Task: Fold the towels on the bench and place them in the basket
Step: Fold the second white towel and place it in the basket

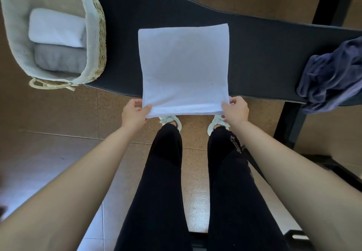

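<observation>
The left grip [135, 112] and right grip [236, 110] each pinch a near corner of the white towel [184, 64] lying flat on the surface [254, 54] beyond them; uneven lifting could skew the fold or drag it off.

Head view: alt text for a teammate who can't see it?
The left hand and right hand each pinch a near corner of a white towel spread flat on the bench. The basket at the left end holds a folded white towel and a grey towel; a blue towel lies crumpled at the right.
</observation>
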Demonstrator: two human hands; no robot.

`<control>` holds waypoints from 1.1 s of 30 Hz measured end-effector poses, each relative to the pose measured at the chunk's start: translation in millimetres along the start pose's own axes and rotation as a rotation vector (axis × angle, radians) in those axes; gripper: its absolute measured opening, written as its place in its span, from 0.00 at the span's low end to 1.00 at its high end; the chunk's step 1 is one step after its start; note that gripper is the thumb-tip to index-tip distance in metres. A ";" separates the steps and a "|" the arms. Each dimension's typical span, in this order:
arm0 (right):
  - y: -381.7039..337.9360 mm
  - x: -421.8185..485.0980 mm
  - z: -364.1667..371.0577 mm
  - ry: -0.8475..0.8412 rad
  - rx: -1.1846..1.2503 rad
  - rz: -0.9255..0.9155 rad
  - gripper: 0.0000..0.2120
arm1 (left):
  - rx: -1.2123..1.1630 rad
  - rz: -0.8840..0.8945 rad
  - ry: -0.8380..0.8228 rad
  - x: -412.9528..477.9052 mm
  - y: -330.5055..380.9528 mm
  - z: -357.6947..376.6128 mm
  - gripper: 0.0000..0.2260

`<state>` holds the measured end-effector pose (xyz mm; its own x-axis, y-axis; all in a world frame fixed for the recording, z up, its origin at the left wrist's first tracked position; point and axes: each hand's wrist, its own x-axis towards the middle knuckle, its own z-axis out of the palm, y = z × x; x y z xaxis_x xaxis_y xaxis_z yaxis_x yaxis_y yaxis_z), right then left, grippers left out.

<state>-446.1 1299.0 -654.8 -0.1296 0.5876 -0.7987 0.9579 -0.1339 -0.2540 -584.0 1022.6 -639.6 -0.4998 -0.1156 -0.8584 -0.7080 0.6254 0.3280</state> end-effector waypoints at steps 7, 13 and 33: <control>-21.1 -11.5 -39.6 -0.115 0.204 -0.116 0.17 | -0.086 0.013 -0.084 -7.7 20.2 -20.0 0.16; -70.3 1.3 -64.1 -0.360 0.518 0.035 0.13 | -0.384 -0.080 -0.282 13.7 59.4 -36.0 0.19; -163.6 69.5 -26.7 -0.006 0.036 -0.305 0.13 | -0.194 0.167 0.086 83.7 138.0 -7.0 0.05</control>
<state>-605.0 1383.0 -654.2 -0.4113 0.6002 -0.6860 0.8650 0.0198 -0.5014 -727.1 1093.8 -663.4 -0.6527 -0.0938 -0.7518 -0.6904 0.4824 0.5391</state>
